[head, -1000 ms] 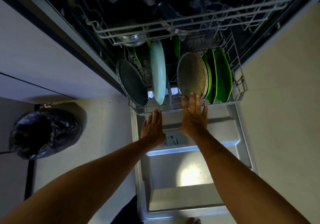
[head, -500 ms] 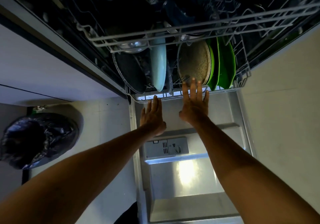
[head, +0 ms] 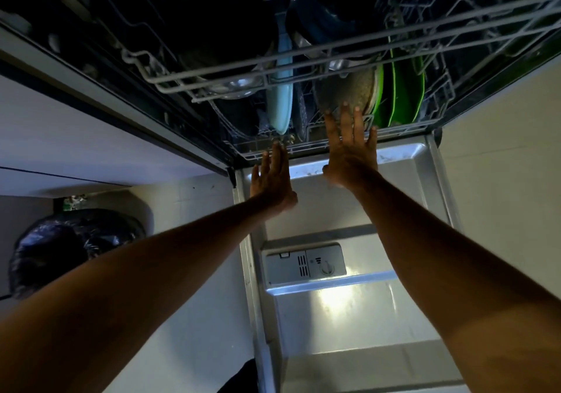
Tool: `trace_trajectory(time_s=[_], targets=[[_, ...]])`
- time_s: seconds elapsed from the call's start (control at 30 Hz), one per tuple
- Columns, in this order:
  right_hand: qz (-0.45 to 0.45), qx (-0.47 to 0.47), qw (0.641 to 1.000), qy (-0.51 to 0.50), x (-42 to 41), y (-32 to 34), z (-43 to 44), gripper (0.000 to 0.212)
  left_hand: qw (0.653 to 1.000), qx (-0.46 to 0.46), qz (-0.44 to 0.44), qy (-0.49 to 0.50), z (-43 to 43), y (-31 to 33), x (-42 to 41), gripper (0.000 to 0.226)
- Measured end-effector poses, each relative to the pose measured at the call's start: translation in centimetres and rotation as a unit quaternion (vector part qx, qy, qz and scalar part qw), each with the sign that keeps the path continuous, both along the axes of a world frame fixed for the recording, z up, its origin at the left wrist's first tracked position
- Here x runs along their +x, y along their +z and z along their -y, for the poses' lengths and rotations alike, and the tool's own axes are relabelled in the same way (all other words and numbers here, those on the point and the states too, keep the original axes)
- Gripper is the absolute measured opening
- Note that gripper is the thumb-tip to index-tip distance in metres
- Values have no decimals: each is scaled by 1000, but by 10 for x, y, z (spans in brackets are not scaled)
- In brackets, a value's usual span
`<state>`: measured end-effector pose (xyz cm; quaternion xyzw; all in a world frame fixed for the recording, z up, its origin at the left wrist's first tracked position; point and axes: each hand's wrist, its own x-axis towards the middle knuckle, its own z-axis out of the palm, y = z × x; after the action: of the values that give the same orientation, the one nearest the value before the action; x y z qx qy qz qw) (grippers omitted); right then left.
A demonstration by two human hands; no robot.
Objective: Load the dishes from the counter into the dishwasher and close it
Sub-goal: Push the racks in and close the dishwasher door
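Reaching out over the lowered dishwasher door (head: 349, 316), a person is holding both hands flat, fingers straight and spread, gripping nothing. The left hand (head: 271, 180) is resting its fingertips against the front edge of the lower rack (head: 403, 126), left of that edge's middle. The right hand (head: 352, 152) is lying further in, its fingers crossing the same front edge toward a speckled plate (head: 346, 88); whether they are touching the plate or only the wire is not clear. The flat palms are suggesting a push, most likely to seat the rack fully so the door can swing up. The rack is sitting almost wholly inside the dishwasher, its front edge just at the door's hinge edge. Plates are standing upright in its slots, probably so water can reach both faces: a pale blue plate (head: 282, 101) near the middle, the speckled one beside it, green plates (head: 403, 88) at the right edge. The upper rack (head: 303, 67) is overhanging them, carrying a steel bowl (head: 236, 85) and a blue bowl (head: 318, 25). A detergent dispenser (head: 305, 263) is sitting mid-door, and a black bag (head: 60, 246) is lying well off the door's left edge
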<state>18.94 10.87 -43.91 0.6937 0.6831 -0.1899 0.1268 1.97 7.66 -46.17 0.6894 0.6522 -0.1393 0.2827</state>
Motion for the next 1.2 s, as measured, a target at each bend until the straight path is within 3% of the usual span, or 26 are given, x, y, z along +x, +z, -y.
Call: trace_trajectory(time_s=[0.23, 0.47, 0.57, 0.7, 0.9, 1.0, 1.1, 1.2], targets=[[-46, 1, 999, -10, 5, 0, -2, 122, 999, 18, -23, -31, -2, -4, -5, 107], [-139, 63, 988, 17, 36, -1, 37, 90, 998, 21, -24, -57, -1, 1, -8, 105], [-157, 10, 987, -36, 52, -16, 92, 76, 997, 52, -19, -45, 22, 2, 1, 93], [-146, -92, 984, -38, 73, -38, 185, 67, 999, 2, 9, -39, 81, -11, 19, 79], [-138, -135, 979, -65, 106, -61, 348, 55, 994, -46, 66, -71, 239, -34, 51, 79], [-171, -102, 971, -135, 126, -75, 427, 44, 985, -85, 75, -127, 330, -37, 71, 78], [-230, -3, 921, -314, 135, -91, 497, 30, 975, -111, 76, -179, 399, -41, 89, 66], [-276, 66, 775, -564, 136, -100, 546, 19, 965, -120, 74, -221, 443, -51, 103, 65]])
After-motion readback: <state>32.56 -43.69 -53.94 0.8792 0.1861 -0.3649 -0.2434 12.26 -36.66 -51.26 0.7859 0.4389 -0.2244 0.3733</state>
